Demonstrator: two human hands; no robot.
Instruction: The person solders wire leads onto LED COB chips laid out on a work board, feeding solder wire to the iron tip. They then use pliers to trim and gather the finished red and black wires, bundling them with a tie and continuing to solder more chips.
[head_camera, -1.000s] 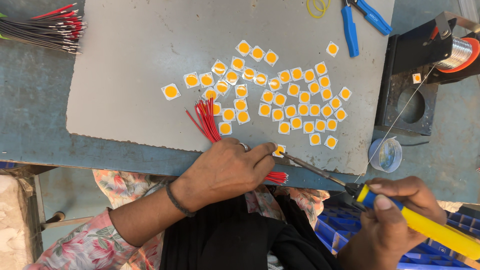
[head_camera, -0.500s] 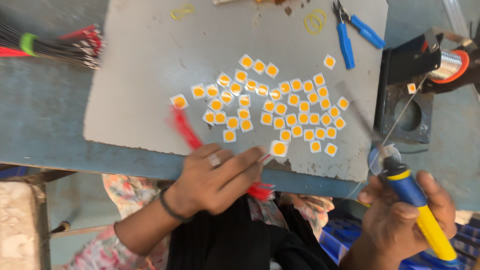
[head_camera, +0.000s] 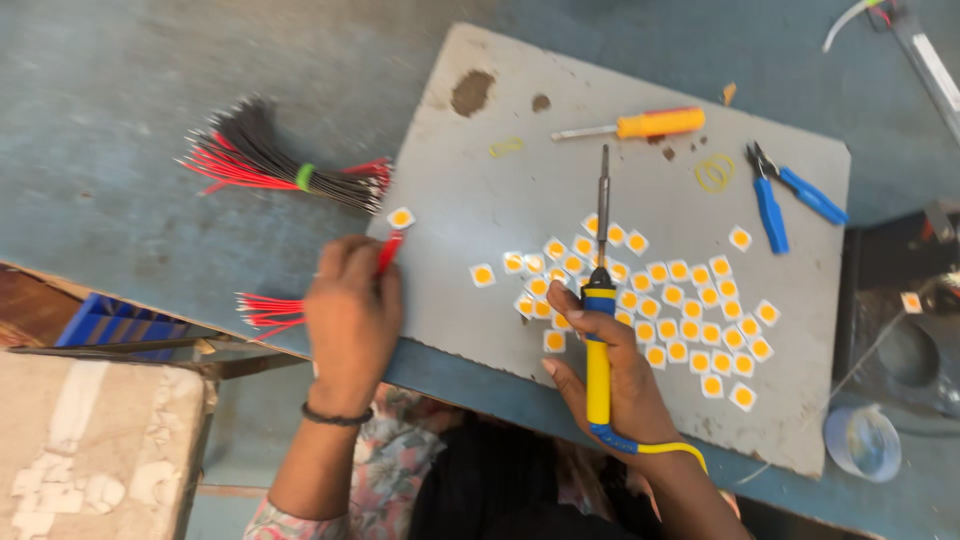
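My left hand (head_camera: 352, 312) grips a small bunch of red wires (head_camera: 268, 309) at the grey board's left edge, their tips pointing at a single white square chip with an orange centre (head_camera: 401, 217). My right hand (head_camera: 612, 372) holds a soldering iron (head_camera: 600, 300) with a blue and yellow handle, its metal tip lying over the board above a cluster of several such chips (head_camera: 660, 300). The grey board (head_camera: 560, 170) lies on a blue-grey table.
A banded bundle of red and black wires (head_camera: 275, 160) lies left of the board. An orange-handled screwdriver (head_camera: 640, 124), blue-handled cutters (head_camera: 785, 195) and yellow rubber bands (head_camera: 714, 173) rest on the board. A small clear cup (head_camera: 862, 440) and a black stand (head_camera: 905, 310) sit at the right. A blue tray (head_camera: 115, 322) and a taped box (head_camera: 95, 450) are lower left.
My left hand moved left off the chip cluster with the red wires. My right hand brought the soldering iron in from the right, now over the chips. The view shifted.
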